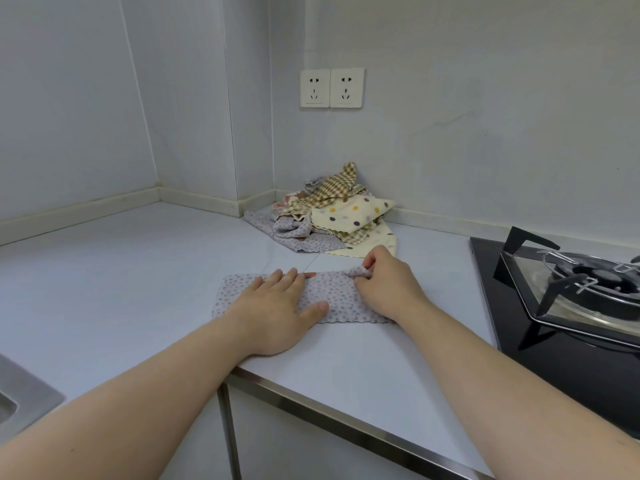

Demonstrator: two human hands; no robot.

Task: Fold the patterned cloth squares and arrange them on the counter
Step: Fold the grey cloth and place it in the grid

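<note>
Currently the grey dotted cloth (332, 301) lies as a long strip on the counter (138, 271), just left of the hob (554, 358). The left hand (277, 306) presses flat on the end farther from the hob, fingers straight; the right hand (388, 285) pinches a bunched corner at the hob end. If the flat palm slips while that corner is carried over, the layers could skew, and the bunching may leave a lump in the fold. A pull toward the hob could drag cloth against its black pan support (519, 271). Behind and left of the hob, the pile of unfolded cloths (332, 213) crowds the right hand's knuckles and might snag. A sink (20, 393) sits far left of the hob.
</note>
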